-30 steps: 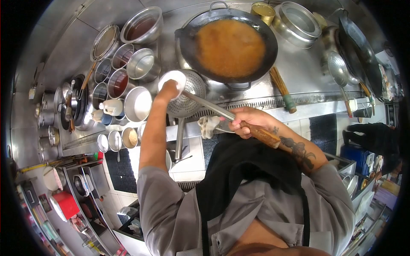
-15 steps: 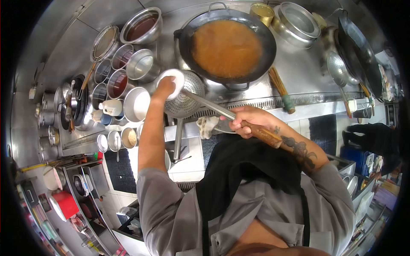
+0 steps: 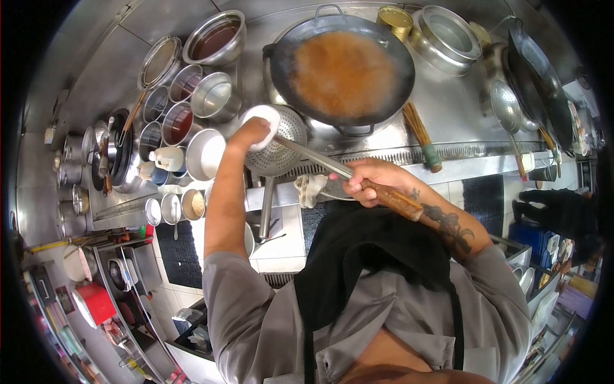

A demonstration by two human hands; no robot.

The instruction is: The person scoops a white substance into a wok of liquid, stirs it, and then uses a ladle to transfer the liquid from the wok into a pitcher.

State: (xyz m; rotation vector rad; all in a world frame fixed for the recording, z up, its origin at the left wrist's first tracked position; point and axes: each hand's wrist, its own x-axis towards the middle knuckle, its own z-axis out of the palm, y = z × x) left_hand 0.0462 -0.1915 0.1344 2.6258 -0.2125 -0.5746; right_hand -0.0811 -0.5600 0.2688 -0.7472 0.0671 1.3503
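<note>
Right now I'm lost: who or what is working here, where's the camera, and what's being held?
No robot here: these are a person's two bare hands. One camera, worn on the head, looks forward and down. On the metal counter is a black wok of brown liquid, with metal pots to its left and a bundle of sticks at its lower right. The right hand grips a long tool by its wooden handle. The left hand is at a round white shape by the tool's far end; whether that belongs to the tool, I cannot tell. Behind it shows a perforated strainer.
</note>
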